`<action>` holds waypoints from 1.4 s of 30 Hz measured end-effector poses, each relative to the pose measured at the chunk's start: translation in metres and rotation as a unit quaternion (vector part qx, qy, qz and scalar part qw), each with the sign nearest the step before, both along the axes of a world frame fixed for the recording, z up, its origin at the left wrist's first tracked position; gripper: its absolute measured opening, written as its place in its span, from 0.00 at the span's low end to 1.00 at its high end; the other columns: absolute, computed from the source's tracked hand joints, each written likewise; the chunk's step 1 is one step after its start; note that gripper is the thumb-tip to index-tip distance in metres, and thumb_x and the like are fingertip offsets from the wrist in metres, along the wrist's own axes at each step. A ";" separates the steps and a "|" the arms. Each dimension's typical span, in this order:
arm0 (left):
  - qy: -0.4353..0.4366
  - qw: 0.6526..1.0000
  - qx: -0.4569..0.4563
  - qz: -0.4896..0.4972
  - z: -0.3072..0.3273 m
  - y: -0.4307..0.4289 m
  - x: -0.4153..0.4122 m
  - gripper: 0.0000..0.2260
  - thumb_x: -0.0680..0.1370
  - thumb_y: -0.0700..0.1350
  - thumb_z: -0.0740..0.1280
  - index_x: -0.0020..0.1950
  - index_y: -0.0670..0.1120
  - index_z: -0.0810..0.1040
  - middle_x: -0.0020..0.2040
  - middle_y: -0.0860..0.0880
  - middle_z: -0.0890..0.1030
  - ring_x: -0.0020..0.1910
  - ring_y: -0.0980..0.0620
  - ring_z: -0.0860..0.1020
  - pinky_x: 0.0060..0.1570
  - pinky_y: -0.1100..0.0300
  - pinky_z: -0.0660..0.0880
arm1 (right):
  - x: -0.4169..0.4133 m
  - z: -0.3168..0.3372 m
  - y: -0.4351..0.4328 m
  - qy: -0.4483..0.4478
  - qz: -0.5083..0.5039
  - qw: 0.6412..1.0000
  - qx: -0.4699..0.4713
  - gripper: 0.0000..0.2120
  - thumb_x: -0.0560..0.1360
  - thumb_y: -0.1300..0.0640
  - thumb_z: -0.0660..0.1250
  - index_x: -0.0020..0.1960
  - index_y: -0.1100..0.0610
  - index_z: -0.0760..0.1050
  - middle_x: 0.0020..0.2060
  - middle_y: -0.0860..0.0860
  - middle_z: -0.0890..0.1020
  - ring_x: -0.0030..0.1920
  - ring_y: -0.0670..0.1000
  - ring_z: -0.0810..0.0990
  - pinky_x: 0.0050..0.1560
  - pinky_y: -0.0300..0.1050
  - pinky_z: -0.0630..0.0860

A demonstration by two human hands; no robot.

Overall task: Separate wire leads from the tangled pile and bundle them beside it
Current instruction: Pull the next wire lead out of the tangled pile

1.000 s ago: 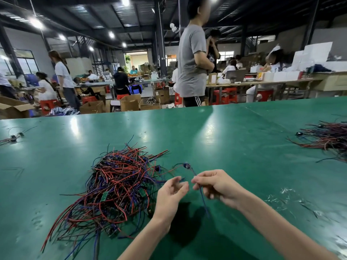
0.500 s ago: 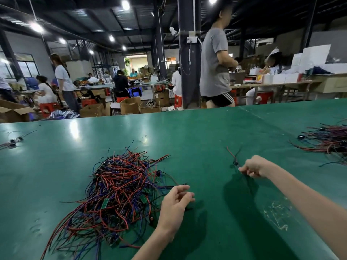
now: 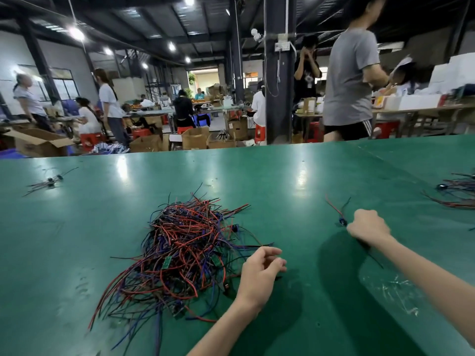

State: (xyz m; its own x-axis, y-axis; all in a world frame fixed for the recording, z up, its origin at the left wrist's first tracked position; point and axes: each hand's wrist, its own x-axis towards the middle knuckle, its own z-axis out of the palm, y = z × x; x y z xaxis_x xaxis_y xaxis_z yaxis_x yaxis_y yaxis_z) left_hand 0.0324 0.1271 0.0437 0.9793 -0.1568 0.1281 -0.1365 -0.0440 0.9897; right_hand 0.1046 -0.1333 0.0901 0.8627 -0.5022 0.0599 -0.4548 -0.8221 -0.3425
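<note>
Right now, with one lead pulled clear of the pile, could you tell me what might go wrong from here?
The right hand holds one wire lead in a closed fist; its black tail trails under the wrist and could snag.

The left hand sits open at the edge of the tangled pile; pulling one strand may drag neighbours along.

The lead may end up away from the other wires farther right.

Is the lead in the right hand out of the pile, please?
Out: the red-and-black wire lead sticks from the fisted right hand, apart from the tangled wire pile.
</note>
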 end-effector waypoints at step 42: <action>-0.030 0.973 -0.142 0.177 0.008 0.009 0.001 0.06 0.81 0.37 0.58 0.53 0.44 0.73 0.44 0.45 0.76 0.37 0.53 0.79 0.48 0.51 0.80 | -0.037 0.131 0.137 -0.179 0.365 0.744 0.531 0.12 0.72 0.71 0.65 0.37 0.57 0.82 0.37 0.53 0.84 0.48 0.53 0.82 0.54 0.55 0.79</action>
